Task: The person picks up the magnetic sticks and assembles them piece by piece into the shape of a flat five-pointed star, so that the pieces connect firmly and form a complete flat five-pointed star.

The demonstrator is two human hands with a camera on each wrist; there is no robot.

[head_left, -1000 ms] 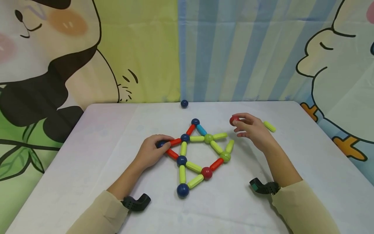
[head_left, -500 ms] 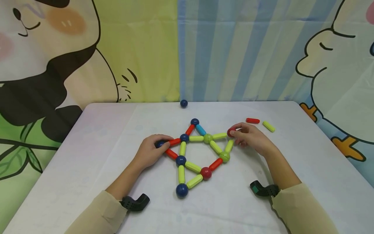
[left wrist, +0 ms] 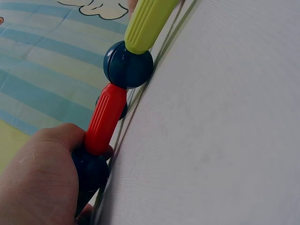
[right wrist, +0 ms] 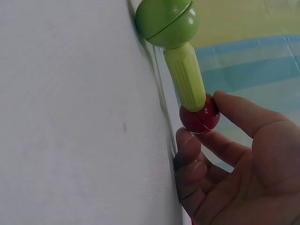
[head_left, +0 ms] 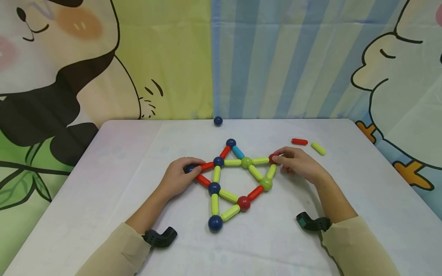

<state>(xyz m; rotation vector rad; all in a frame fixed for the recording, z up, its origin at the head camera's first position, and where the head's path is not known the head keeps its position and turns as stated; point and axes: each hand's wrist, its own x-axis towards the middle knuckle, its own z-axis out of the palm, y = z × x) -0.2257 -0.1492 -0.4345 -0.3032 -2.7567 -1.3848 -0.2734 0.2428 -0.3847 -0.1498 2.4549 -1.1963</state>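
A flat star-like frame of balls and rods lies on the white table. At its left corner my left hand (head_left: 177, 178) grips a dark blue ball (head_left: 189, 169), which joins two red rods (head_left: 203, 180). My right hand (head_left: 302, 165) pinches a red ball (head_left: 272, 158) between thumb and fingers at the right corner. There the red ball meets the ends of two yellow-green rods (head_left: 260, 160); the right wrist view shows one rod (right wrist: 186, 77) seated against it, leading to a green ball (right wrist: 166, 21). A blue rod (head_left: 238, 152) is near the far tip. Fingers partly cover both held balls.
A loose dark blue ball (head_left: 218, 121) sits at the table's far edge. Behind my right hand lie a loose red rod (head_left: 299, 142) and a loose yellow-green rod (head_left: 318, 148). A printed curtain (head_left: 269, 61) hangs beyond the table (head_left: 103, 214).
My right hand has brought the red ball down and nearer, onto the rod ends at the right corner. The loose red rod, earlier hidden behind it, now shows. My left hand stays in place.
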